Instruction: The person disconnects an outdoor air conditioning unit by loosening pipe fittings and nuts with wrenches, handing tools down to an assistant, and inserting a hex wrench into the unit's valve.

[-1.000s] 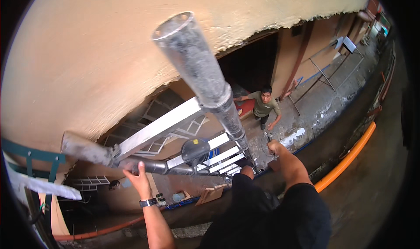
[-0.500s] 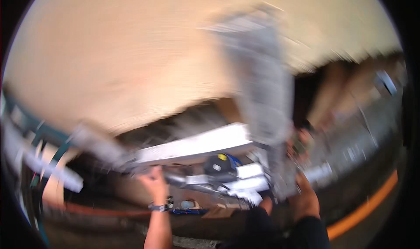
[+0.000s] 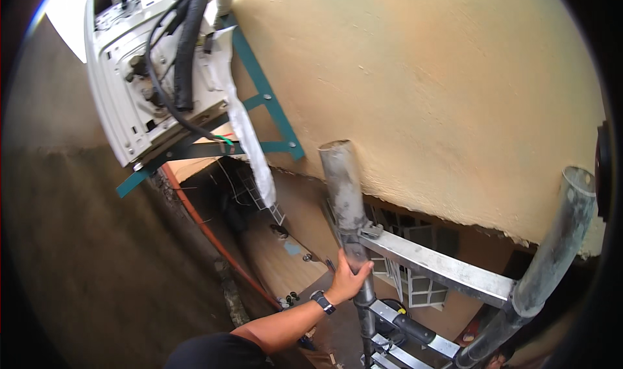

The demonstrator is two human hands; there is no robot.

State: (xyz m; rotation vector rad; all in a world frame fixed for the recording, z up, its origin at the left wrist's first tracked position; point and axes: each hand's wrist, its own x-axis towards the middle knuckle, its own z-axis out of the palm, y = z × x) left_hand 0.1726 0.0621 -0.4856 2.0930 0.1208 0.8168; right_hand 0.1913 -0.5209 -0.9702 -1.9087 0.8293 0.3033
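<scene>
My left hand, with a dark watch on its wrist, wraps round the left upright of a grey metal telescopic ladder. Its grip is just below the top rung. Both round uprights end in open tube tops beside the wall. My right hand is not in view. Up and to the left, a white outdoor air-conditioner unit rests on a teal metal bracket fixed to the wall. Black insulated pipe and a cable with bare-looking coloured ends hang from it. A white strip of wrap dangles beside the bracket.
A cream wall rises ahead, with a rough lower edge. An orange pipe runs down beside a dark wall on the left. Far below are a floor and white window grilles. Part of a person shows at the lower edge.
The earlier view is blurred, with both my hands low in the picture. Now the unit and bracket are in sight upper left, my left hand grips the upright, and my right hand has left the view.
</scene>
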